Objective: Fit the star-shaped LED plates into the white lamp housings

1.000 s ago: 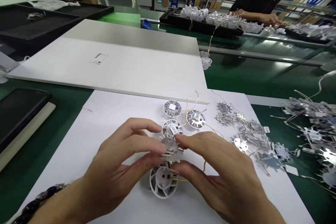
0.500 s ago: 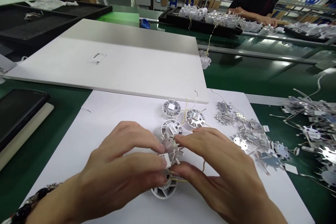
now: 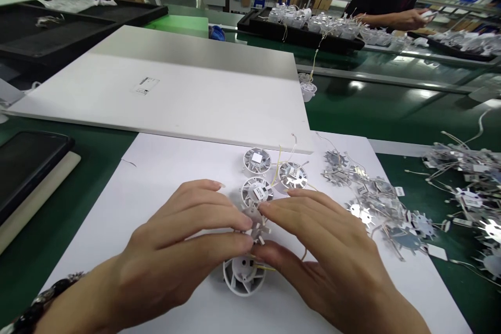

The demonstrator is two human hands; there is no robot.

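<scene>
Both of your hands are closed on one spoked metal disc [image 3: 255,223]: your left hand [image 3: 168,250] and right hand [image 3: 324,255] pinch it from opposite sides, apparently for a steady two-sided hold. It sits directly above a white round plastic housing [image 3: 241,275], with yellow wires [image 3: 266,267] passing between your fingers. Three more housings [image 3: 257,160] stand just beyond on a white paper sheet [image 3: 117,250]. Loose discs [image 3: 366,214] lie to the right of your hands, seemingly kept within reach, and a larger heap [image 3: 465,188] lies on the green table [image 3: 344,109]. A white board [image 3: 156,99] lies far of the sheet. Far right, a co-worker's hand [image 3: 415,20] is raised near a black tray [image 3: 250,23] of housings.
</scene>
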